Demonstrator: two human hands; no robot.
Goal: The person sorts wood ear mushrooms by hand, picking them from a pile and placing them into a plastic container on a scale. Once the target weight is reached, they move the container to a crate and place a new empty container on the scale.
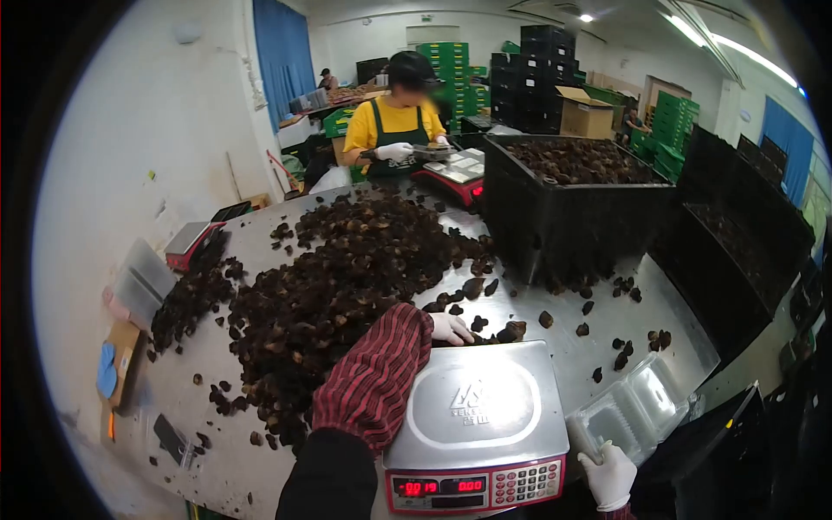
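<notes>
My left hand (451, 329), white-gloved, reaches just behind the silver weighing scale (475, 394). Its fingers are stretched out, touching or close to a few loose dark brown, mushroom-like pieces (513, 331); its fingertips are partly hidden. To its left spreads a large heap of these pieces (321, 295). At lower right, my gloved right hand (609, 477) grips the near edge of a clear plastic clamshell box (607, 425), which is unfolded with its lid up. Red digits show on the scale's display (439, 486), reading -0.019 on the left; its pan is bare.
A big black crate (572, 217) full of the pieces stands at the table's far right. Across the table, a person in yellow (394, 130) holds a container above a second scale (455, 169). More clear boxes (143, 277) and another scale (192, 243) lie left.
</notes>
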